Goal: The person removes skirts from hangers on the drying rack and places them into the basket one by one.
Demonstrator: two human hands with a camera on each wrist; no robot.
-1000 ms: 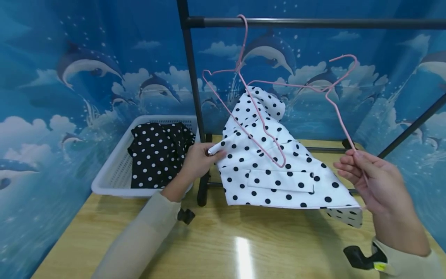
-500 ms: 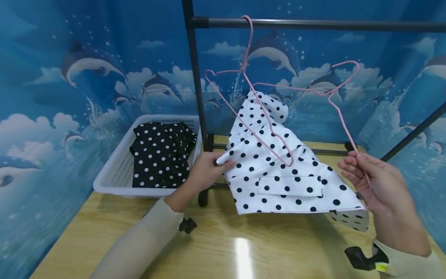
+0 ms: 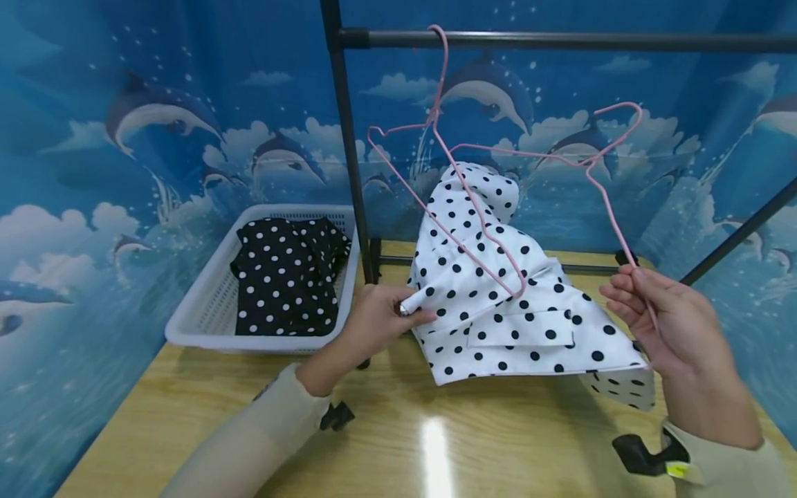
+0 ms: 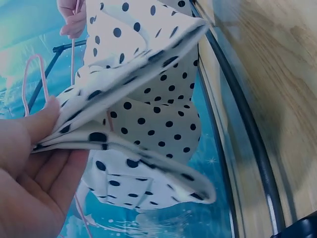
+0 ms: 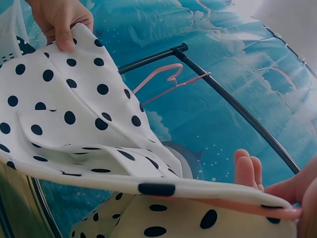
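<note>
A white garment with black dots (image 3: 523,325) hangs slanted below the rack, its pocket flap facing me. My left hand (image 3: 380,318) pinches its left edge between thumb and fingers. In the left wrist view, two layers of the cloth (image 4: 143,121) part beyond that pinch. My right hand (image 3: 681,325) holds one arm of a pink wire hanger (image 3: 613,218) whose hook is off the bar. The right wrist view has this hanger's lower end (image 5: 237,206) lying along the garment's hem, close to the right hand. How much hanger lies inside the cloth is hidden.
Another pink hanger (image 3: 443,69) hangs from the black rack bar (image 3: 560,41), in front of the garment. At left a white basket (image 3: 249,342) holds a black garment with white dots (image 3: 280,277). Below is a wooden tabletop (image 3: 498,443); a dolphin-print curtain (image 3: 156,173) surrounds it.
My left hand has moved down and to the right with the garment's edge, and the cloth bunches more. The right hand and its hanger stay nearly in place.
</note>
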